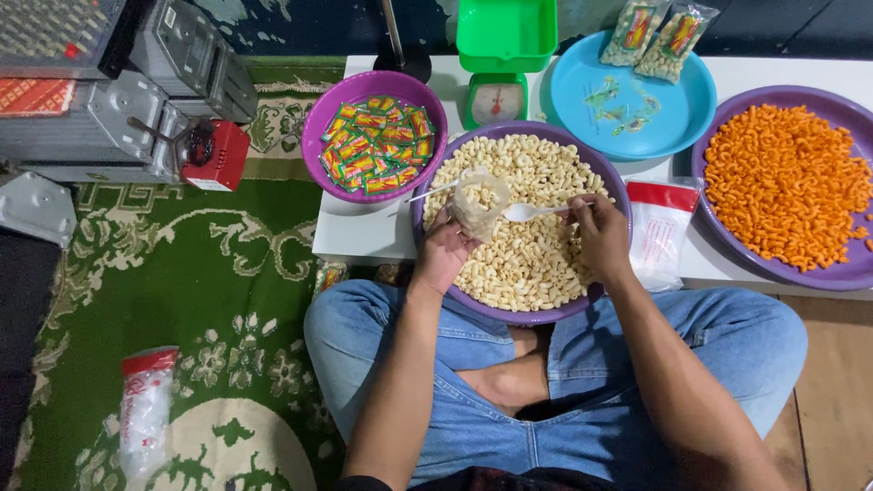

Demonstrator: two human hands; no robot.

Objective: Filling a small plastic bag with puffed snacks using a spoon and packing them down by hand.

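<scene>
Grip: the left hand [444, 252] is closed around a small clear plastic bag [479, 202], partly filled with pale puffed snacks and held mouth-up over the purple basin of pale puffs [527, 273]. The right hand [600, 238] pinches the handle of a white plastic spoon [527, 212], its bowl pointed toward the bag's mouth. The basin rests at the near edge of the low white tabletop [364, 232], partly over the person's lap.

Handling, as a judgement: the bag is thin, limp and light, likely to fold or slip unless held just below the mouth, as here; the puffs look brittle and would crush under a tight squeeze.

Surroundings: a purple bowl of green-and-red sachets [375, 145] to the left; a green kitchen scale [498, 64] behind; a blue plate [627, 109] with two filled bags [657, 38]; a purple tray of orange snacks [787, 186]; a stack of empty bags [659, 232] beside the basin.
</scene>
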